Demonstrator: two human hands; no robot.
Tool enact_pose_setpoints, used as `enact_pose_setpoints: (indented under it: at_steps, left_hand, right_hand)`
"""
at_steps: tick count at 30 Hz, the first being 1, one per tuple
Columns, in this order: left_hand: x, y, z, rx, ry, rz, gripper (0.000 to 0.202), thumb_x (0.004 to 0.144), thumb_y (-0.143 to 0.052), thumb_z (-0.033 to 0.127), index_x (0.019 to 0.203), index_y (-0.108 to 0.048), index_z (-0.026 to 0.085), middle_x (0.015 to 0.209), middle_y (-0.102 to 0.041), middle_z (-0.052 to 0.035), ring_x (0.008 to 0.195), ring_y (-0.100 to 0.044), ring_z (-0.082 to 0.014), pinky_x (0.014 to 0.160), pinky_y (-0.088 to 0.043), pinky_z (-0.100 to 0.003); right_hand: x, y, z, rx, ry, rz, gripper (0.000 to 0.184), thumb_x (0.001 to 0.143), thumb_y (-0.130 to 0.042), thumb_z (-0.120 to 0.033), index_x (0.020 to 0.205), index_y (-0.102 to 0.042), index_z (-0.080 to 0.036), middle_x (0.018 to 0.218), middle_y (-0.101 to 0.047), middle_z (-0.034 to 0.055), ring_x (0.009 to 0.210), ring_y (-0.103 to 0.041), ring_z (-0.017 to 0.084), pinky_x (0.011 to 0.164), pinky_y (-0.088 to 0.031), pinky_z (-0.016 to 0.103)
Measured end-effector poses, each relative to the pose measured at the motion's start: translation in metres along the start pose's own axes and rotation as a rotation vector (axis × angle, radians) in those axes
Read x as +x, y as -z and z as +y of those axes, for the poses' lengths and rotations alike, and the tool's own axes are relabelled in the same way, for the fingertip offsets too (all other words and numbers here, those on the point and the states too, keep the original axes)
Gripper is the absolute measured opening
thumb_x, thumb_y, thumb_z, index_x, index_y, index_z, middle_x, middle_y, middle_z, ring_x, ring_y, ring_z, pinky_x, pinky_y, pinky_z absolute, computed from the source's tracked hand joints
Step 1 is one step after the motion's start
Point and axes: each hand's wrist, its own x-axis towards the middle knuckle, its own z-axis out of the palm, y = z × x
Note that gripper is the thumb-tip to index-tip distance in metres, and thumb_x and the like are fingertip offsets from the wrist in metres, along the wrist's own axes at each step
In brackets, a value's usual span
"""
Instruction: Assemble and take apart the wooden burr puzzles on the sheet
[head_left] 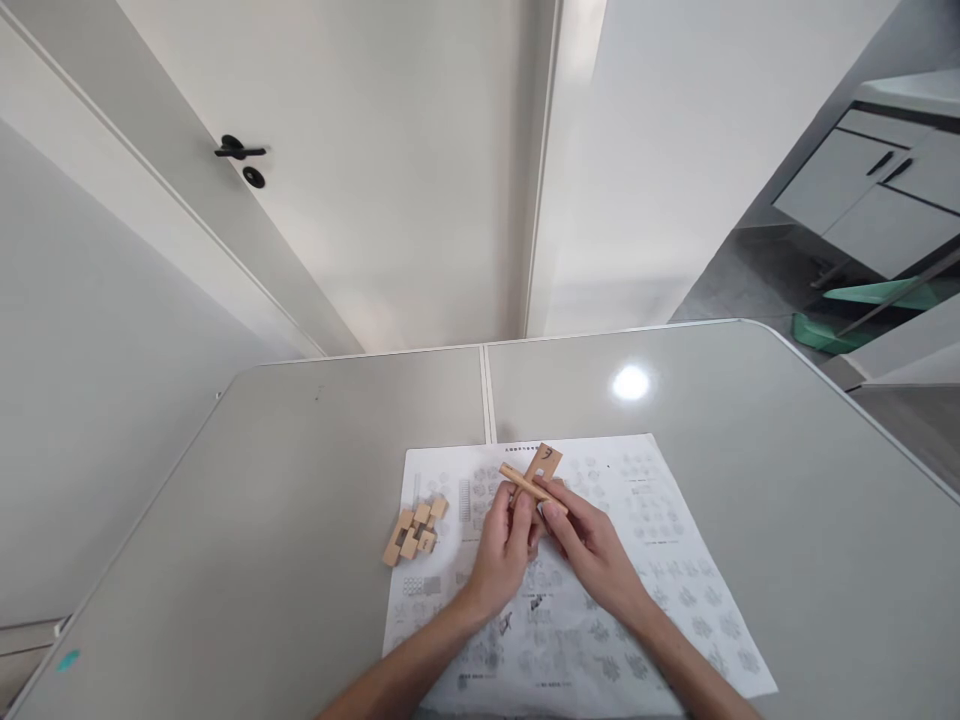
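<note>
The left hand [498, 556] and right hand [597, 548] close on a wooden stick [516, 476] crossing a marked piece [546, 459]; the stick slants nearward, rightward.

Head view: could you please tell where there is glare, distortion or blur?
In the head view, a glare spot shines on the table; in the head view, the left edge of the door slants strongly, perhaps from a wide lens; in the head view, the printed sheet has small text too unclear to read.
</note>
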Motion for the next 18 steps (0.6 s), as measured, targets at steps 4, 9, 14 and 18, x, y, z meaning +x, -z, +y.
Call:
enact_pose_setpoints:
  at_steps: [4, 9, 14, 18]
  left_hand:
    - [0.000, 0.002, -0.002, -0.017, 0.003, 0.000, 0.040, 0.104, -0.052, 0.062, 0.103, -0.049, 0.022, 0.064, -0.039, 0.0099, 0.049, -0.025, -0.0064, 0.045, -0.027, -0.019]
    - [0.001, 0.003, -0.001, -0.026, 0.011, 0.030, 0.040, 0.104, -0.051, 0.063, 0.101, -0.047, 0.023, 0.067, -0.043, 0.0097, 0.045, -0.031, -0.0052, 0.043, -0.030, -0.019]
    - [0.004, 0.003, -0.002, -0.076, 0.005, 0.057, 0.045, 0.101, -0.053, 0.066, 0.092, -0.043, 0.023, 0.067, -0.048, 0.0093, 0.043, -0.030, -0.0038, 0.043, -0.033, -0.019]
    - [0.004, 0.002, -0.002, -0.086, 0.014, 0.059, 0.044, 0.101, -0.053, 0.066, 0.095, -0.045, 0.023, 0.067, -0.047, 0.0095, 0.043, -0.031, -0.0039, 0.043, -0.032, -0.019]
  right_hand:
    - [0.001, 0.006, 0.000, -0.093, -0.001, 0.076, 0.052, 0.106, -0.047, -0.059, 0.133, -0.070, -0.022, 0.080, -0.069, 0.0054, 0.067, -0.062, 0.024, 0.065, -0.052, 0.036]
    - [0.008, 0.018, 0.004, -0.363, -0.007, 0.273, 0.041, 0.107, -0.047, -0.057, 0.121, -0.066, -0.024, 0.093, -0.070, 0.0075, 0.074, -0.064, 0.025, 0.068, -0.051, 0.037]
    - [0.012, 0.019, 0.017, -0.705, 0.110, 0.292, 0.033, 0.102, -0.056, -0.054, 0.113, -0.063, -0.024, 0.095, -0.068, 0.0086, 0.084, -0.064, 0.027, 0.063, -0.046, 0.035]
    - [0.012, 0.017, 0.027, -0.868, 0.167, 0.274, 0.030, 0.097, -0.063, -0.055, 0.096, -0.058, -0.025, 0.091, -0.067, 0.0079, 0.084, -0.064, 0.029, 0.059, -0.040, 0.032]
